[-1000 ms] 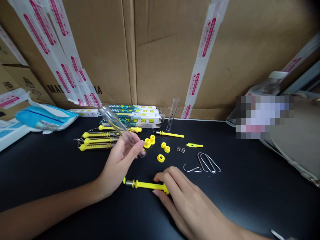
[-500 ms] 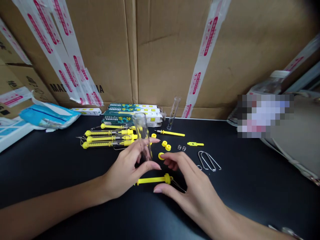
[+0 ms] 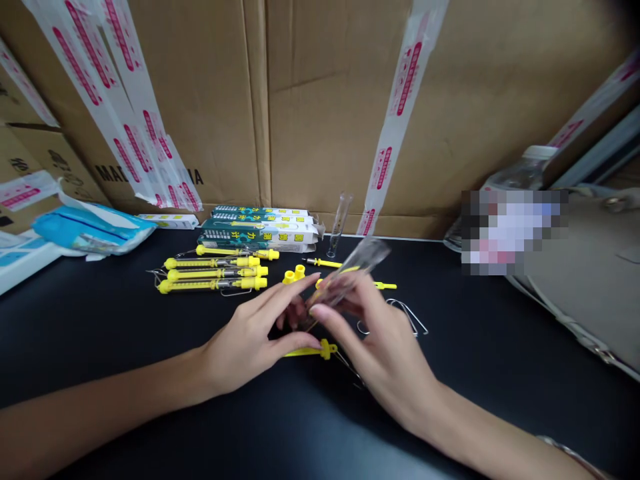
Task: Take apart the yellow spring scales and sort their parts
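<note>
At the middle of the black table (image 3: 480,373), the right hand's (image 3: 390,353) thumb and forefinger are pinched together on the lower part of a clear tube (image 3: 357,267), which slants up and away to the right, its open end blurred. The left hand (image 3: 250,343) meets the tube's lower end with its forefinger stretched out and its thumb down by a yellow rod (image 3: 305,351) lying on the table; whether those fingers actually grip the tube I cannot tell.

The tube looks light, stiff and smooth, so likely slippery and easy to crack. The barrel near its closed end seems the safest place to hold.

Beyond the hands lie yellow caps (image 3: 294,273), bent wire hooks (image 3: 407,313) and three yellow spring scales (image 3: 210,273) side by side. Printed boxes (image 3: 260,230) lie behind them, and a second tube (image 3: 339,223) leans against the cardboard wall (image 3: 325,100).
</note>
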